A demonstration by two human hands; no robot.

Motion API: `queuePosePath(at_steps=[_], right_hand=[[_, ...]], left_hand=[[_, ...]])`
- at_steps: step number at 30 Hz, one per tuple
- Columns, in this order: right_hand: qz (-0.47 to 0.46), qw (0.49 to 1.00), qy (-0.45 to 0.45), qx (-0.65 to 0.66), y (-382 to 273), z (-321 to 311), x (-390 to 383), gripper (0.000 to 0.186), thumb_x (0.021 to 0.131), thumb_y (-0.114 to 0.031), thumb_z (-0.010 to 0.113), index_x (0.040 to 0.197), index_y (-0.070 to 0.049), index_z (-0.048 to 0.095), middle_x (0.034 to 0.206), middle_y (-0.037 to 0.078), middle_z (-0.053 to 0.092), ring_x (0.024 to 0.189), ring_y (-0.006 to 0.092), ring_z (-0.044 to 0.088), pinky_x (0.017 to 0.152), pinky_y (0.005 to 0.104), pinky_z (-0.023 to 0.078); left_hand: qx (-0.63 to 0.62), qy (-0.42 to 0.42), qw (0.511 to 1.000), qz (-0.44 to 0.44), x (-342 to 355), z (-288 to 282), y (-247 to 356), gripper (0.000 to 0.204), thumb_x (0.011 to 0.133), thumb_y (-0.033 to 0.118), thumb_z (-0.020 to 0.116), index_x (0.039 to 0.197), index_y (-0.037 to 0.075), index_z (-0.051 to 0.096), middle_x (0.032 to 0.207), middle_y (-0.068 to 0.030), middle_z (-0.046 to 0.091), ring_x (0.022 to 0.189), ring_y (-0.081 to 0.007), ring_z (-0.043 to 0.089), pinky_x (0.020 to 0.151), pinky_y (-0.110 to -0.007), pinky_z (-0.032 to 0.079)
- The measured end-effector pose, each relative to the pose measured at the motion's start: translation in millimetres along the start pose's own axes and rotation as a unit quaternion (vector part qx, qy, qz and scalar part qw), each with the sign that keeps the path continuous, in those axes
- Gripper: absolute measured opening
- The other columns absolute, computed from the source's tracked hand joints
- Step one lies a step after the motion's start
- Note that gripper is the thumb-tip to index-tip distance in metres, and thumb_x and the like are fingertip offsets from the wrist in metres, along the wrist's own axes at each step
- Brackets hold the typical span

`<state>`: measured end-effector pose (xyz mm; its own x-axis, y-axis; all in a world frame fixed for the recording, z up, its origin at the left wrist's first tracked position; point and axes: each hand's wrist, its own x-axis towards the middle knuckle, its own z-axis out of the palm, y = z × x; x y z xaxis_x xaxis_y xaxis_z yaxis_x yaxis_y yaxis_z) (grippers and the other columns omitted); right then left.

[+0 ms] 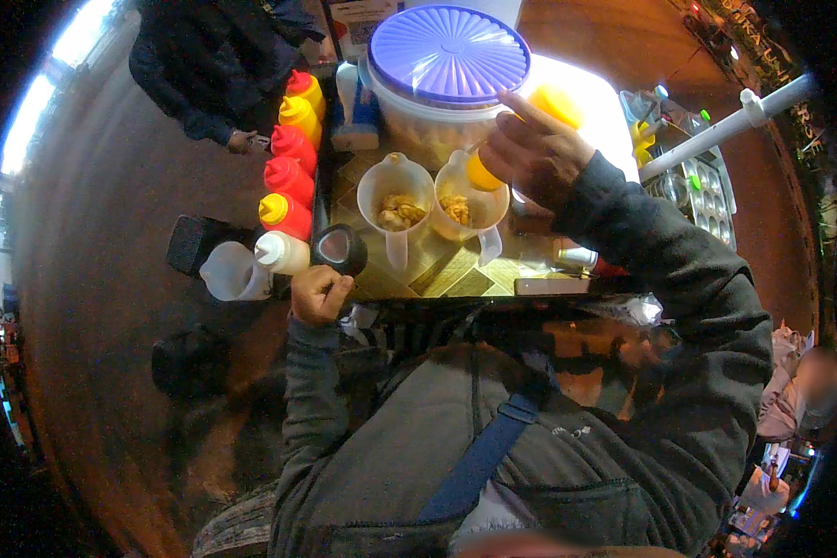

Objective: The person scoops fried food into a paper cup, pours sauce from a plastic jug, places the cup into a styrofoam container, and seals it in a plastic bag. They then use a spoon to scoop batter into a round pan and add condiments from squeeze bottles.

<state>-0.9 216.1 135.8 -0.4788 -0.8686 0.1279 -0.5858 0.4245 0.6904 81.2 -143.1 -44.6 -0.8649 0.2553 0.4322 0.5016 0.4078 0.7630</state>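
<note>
My right hand reaches over the right one of two translucent jugs, its fingers curled round a yellow object. One end of that object is at the jug's rim; its kind is mostly hidden. Another yellow patch shows behind the fingers; I cannot tell if it belongs to the same thing. Pale brown chunks lie in the bottom of both jugs, the left jug included. My left hand is a closed fist at the table's near left corner, beside a dark round container, with nothing visible in it.
Several squeeze bottles, red, yellow and white, line the left edge. Behind the jugs stands a large tub with a purple lid. A pale jug hangs outside left. A white pole slants in from the right. Another person stands far left.
</note>
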Motion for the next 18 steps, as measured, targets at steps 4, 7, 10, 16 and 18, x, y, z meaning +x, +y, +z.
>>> queuePosePath(at_steps=[4, 7, 10, 16, 18], right_hand=[[-0.008, 0.997, 0.044, -0.066, -2.1, 0.5, 3.0, 0.013, 0.076, -0.014, 0.064, 0.089, -0.012, 0.064, 0.089, 0.003, 0.062, 0.098, 0.0207, 0.062, 0.116, 0.0451, 0.031], [-0.016, 0.999, -0.022, -0.038, -4.1, 1.2, 4.4, 0.017, 0.075, -0.011, 0.066, 0.092, -0.011, 0.063, 0.093, 0.006, 0.064, 0.101, 0.0214, 0.062, 0.116, 0.0441, 0.031], [-0.011, 0.997, -0.077, 0.010, -4.7, 4.2, 5.4, 0.020, 0.075, -0.008, 0.069, 0.095, -0.010, 0.063, 0.098, 0.008, 0.065, 0.104, 0.0223, 0.062, 0.115, 0.0422, 0.033], [0.005, 0.997, 0.047, -0.066, -3.5, 9.9, 8.4, 0.018, 0.075, -0.008, 0.071, 0.092, -0.011, 0.064, 0.094, 0.006, 0.064, 0.100, 0.0220, 0.062, 0.112, 0.0397, 0.036], [0.007, 0.998, 0.014, -0.058, -4.3, 9.4, 8.8, 0.022, 0.073, -0.008, 0.074, 0.093, -0.012, 0.064, 0.094, 0.005, 0.064, 0.100, 0.0214, 0.062, 0.113, 0.0399, 0.035]], left_hand=[[-0.001, 0.003, 1.000, -0.006, -1.0, 0.7, 0.8, 0.030, 0.082, 0.015, 0.068, 0.059, 0.001, 0.055, 0.056, -0.0131, 0.055, 0.049, -0.0282, 0.053, 0.048, -0.037, 0.038], [0.003, 0.006, 1.000, -0.016, -1.8, 2.9, -1.7, 0.035, 0.084, 0.023, 0.066, 0.057, 0.002, 0.057, 0.054, -0.0106, 0.055, 0.048, -0.0247, 0.053, 0.048, -0.035, 0.039], [0.015, 0.003, 1.000, -0.027, -2.4, 3.9, -4.6, 0.038, 0.085, 0.026, 0.065, 0.057, 0.002, 0.058, 0.053, -0.0089, 0.056, 0.048, -0.0216, 0.053, 0.048, -0.034, 0.039], [0.017, 0.014, 0.999, -0.033, -2.8, 4.6, -2.9, 0.037, 0.085, 0.025, 0.065, 0.056, 0.002, 0.058, 0.052, -0.0081, 0.056, 0.047, -0.0204, 0.053, 0.048, -0.034, 0.038], [0.007, 0.014, 0.999, -0.032, -2.0, 4.6, -1.1, 0.036, 0.084, 0.021, 0.066, 0.056, 0.002, 0.056, 0.052, -0.0094, 0.054, 0.047, -0.0227, 0.051, 0.047, -0.035, 0.037]])
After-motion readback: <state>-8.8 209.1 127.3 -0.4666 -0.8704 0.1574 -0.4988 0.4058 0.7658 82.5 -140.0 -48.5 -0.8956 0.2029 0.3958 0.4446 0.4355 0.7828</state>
